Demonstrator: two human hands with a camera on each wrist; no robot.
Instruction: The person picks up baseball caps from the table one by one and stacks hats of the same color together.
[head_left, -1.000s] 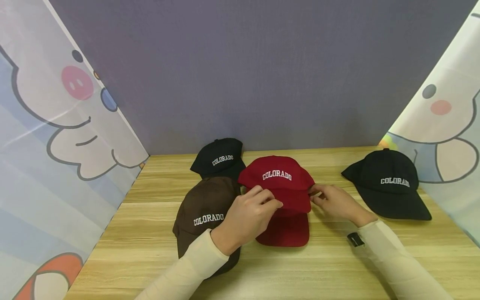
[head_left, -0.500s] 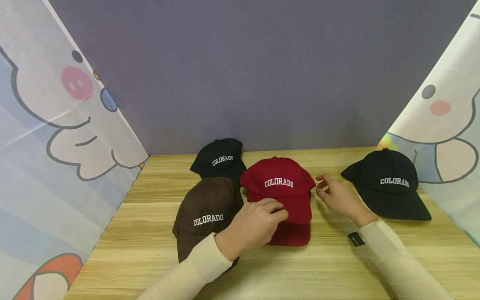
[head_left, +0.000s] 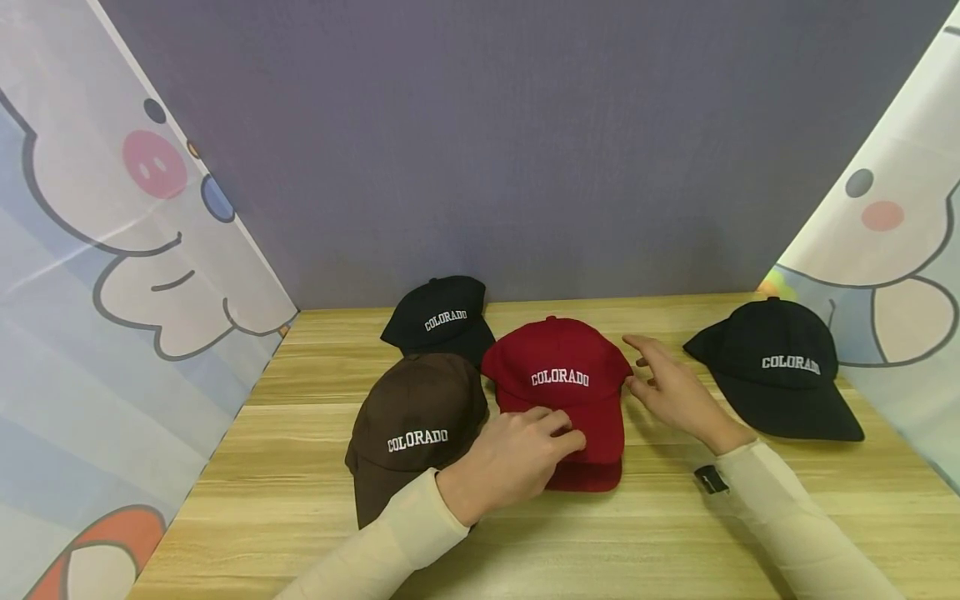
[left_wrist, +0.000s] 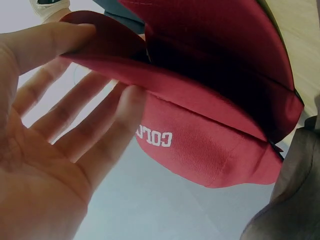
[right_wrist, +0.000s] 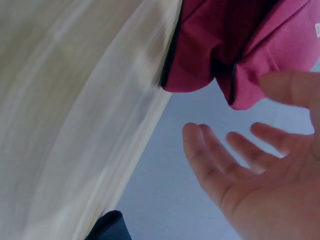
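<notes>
One red cap with white COLORADO lettering sits over a second red cap, whose brim edge shows beneath it in the head view. My left hand pinches the upper red cap's brim. In the left wrist view the thumb lies against the brim's underside, with the fingers spread on its other side. My right hand is at the upper cap's right edge, fingers extended and apart. The right wrist view shows the right thumb overlapping the upper cap's fabric and nothing within the fingers. Much of the lower cap is hidden.
A brown cap lies left of the red caps, partly under my left forearm. Behind it is a black cap; another black cap lies at the right. A grey panel rises behind the wooden table.
The upper red cap has come down and toward me, covering more of the lower one. My left hand moved with its brim. My right hand released the cap's side and its fingers spread.
</notes>
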